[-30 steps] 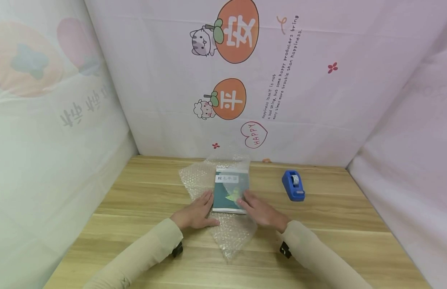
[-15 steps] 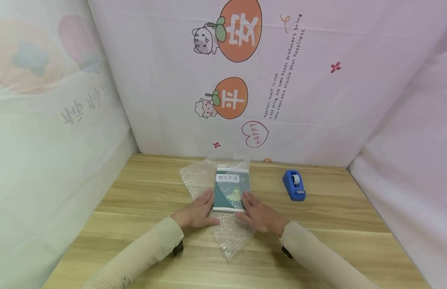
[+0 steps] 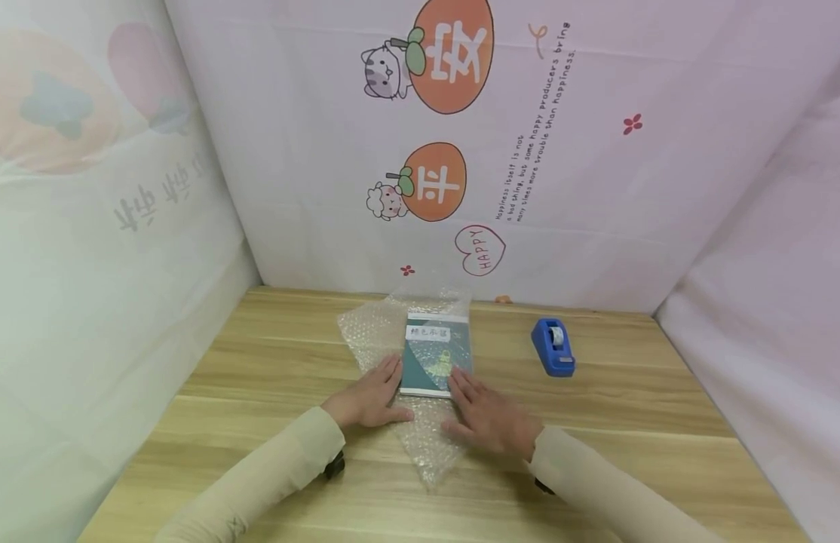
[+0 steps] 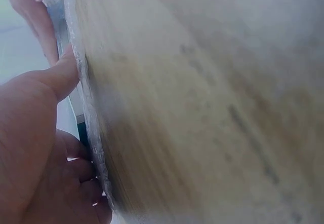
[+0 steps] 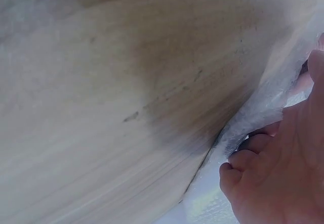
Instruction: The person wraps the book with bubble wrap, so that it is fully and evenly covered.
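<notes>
A green book [image 3: 417,371] with a white label lies on a sheet of bubble wrap [image 3: 372,329], one flap folded over its right part. The left hand [image 3: 369,396] rests along the book's left edge, its thumb on the wrap below. At the lower right corner the right hand [image 3: 493,416] lies with extended fingers on the wrap-covered book, thumb on the wrap beneath. In the left wrist view the left hand [image 4: 40,133] touches the wrap's edge [image 4: 93,127]; the right wrist view shows the right hand [image 5: 278,173] against the wrap [image 5: 253,112].
A blue tape dispenser [image 3: 554,348] stands on the wooden table [image 3: 630,407], right of the book. Printed white cloth [image 3: 311,151] hangs behind the table, with more cloth at both sides.
The wrap flap now lies flatter and further over the book. The right hand slid off the book's face to its right edge, then onto its lower right corner. The left hand stays in place.
</notes>
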Available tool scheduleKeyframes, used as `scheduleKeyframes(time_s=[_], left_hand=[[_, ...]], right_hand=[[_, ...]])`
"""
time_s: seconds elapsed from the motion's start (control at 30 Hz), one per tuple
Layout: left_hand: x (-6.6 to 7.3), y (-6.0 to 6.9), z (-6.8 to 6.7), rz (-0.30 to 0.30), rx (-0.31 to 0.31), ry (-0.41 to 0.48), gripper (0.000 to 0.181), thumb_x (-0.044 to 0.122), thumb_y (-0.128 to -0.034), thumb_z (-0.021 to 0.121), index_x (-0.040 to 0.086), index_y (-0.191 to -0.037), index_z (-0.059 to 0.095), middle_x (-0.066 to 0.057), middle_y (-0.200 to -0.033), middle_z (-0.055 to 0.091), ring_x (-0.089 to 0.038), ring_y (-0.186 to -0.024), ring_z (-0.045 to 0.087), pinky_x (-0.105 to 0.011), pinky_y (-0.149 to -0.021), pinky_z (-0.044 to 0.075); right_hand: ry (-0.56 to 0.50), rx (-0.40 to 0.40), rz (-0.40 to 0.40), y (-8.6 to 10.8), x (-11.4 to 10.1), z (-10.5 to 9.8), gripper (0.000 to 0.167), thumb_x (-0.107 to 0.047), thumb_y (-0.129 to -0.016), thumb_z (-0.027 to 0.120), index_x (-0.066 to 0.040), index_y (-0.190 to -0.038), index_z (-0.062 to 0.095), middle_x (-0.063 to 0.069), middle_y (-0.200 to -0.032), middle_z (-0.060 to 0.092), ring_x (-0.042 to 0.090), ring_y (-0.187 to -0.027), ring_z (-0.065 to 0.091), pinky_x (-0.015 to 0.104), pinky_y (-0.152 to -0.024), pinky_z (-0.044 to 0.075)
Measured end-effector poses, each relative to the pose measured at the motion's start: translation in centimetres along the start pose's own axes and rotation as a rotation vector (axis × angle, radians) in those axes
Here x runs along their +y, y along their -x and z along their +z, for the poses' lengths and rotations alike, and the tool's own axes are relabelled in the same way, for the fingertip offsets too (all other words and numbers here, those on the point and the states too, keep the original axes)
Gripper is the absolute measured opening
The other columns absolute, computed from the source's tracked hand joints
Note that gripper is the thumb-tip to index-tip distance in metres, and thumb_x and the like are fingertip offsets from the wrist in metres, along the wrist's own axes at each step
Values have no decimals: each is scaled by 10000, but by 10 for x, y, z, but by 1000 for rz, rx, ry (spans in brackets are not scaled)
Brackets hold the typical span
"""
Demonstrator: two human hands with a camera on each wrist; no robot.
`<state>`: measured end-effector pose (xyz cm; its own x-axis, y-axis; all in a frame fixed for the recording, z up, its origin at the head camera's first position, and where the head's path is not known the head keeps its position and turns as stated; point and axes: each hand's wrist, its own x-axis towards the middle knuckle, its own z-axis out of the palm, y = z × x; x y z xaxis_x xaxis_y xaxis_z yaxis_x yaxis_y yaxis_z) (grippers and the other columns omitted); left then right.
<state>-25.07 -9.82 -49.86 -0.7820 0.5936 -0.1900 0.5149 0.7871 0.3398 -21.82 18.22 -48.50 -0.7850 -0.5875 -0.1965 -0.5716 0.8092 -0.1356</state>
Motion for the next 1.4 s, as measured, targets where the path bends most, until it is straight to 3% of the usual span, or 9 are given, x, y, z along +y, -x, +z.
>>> scheduleKeyframes(time_s=[0.13, 0.37, 0.6, 0.77, 0.9, 1.03, 1.17, 1.4], left_hand=[[-1, 0, -2, -8, 8, 3, 1052, 629, -1018, 578, -103, -1644, 156, -286, -1755, 56, -415, -1656, 82, -528, -1353, 185], [-9, 2, -14, -2, 43, 145, 1009, 557, -1006, 650, -71, -1651, 196, -274, -1749, 140, -411, -1645, 163, -526, -1349, 198], [-22, 11, -39, 33, 115, 177, 873, 442, -1061, 599, -93, -1636, 215, -303, -1723, 189, -463, -1618, 213, -585, -1333, 194], [-38, 20, -63, -14, 171, 202, 858, 398, -1071, 589, -106, -1636, 184, -305, -1729, 165, -466, -1621, 192, -587, -1333, 182], [-54, 29, -82, -87, 217, 237, 866, 396, -1065, 594, -90, -1647, 176, -304, -1727, 186, -476, -1605, 230, -597, -1323, 209], [-73, 35, -92, -135, 264, 268, 817, 382, -1075, 576, -92, -1637, 219, -331, -1686, 283, -517, -1561, 307, -639, -1292, 269], [-89, 41, -91, -203, 263, 358, 836, 458, -1081, 546, -93, -1630, 241, -341, -1675, 299, -540, -1552, 306, -660, -1278, 282], [-102, 49, -81, -297, 215, 708, 873, 523, -1088, 520, -57, -1654, 196, -285, -1730, 214, -491, -1596, 245, -617, -1306, 245]], right_hand=[[-15, 6, -14, 1, -1, 1, 862, -624, -1100, 346, -4, -1678, 189, 197, -1776, 133, 360, -1659, 142, 507, -1342, 248], [-31, 2, -35, -1, -1, 0, 854, -606, -1109, 335, 15, -1675, 177, 211, -1774, 122, 372, -1660, 130, 516, -1346, 231], [-34, 8, -44, -2, -1, 2, 873, -611, -1103, 356, 16, -1678, 162, 213, -1776, 117, 371, -1662, 125, 534, -1344, 228], [-39, 12, -50, 1, 0, 2, 885, -615, -1095, 376, 19, -1676, 167, 215, -1776, 119, 375, -1660, 132, 548, -1339, 233], [-47, 13, -52, 2, 1, 2, 882, -604, -1097, 388, 28, -1672, 170, 226, -1773, 118, 388, -1657, 134, 554, -1336, 234], [-55, 11, -51, 2, 2, 3, 887, -607, -1096, 381, 33, -1671, 166, 235, -1771, 108, 397, -1657, 126, 560, -1337, 228], [-51, 8, -47, 2, 3, 4, 900, -623, -1091, 380, 26, -1674, 163, 229, -1773, 104, 384, -1660, 115, 545, -1344, 219], [-42, 7, -35, 2, 5, 9, 930, -673, -1079, 342, -3, -1686, 127, 194, -1783, 76, 342, -1668, 88, 503, -1357, 200]])
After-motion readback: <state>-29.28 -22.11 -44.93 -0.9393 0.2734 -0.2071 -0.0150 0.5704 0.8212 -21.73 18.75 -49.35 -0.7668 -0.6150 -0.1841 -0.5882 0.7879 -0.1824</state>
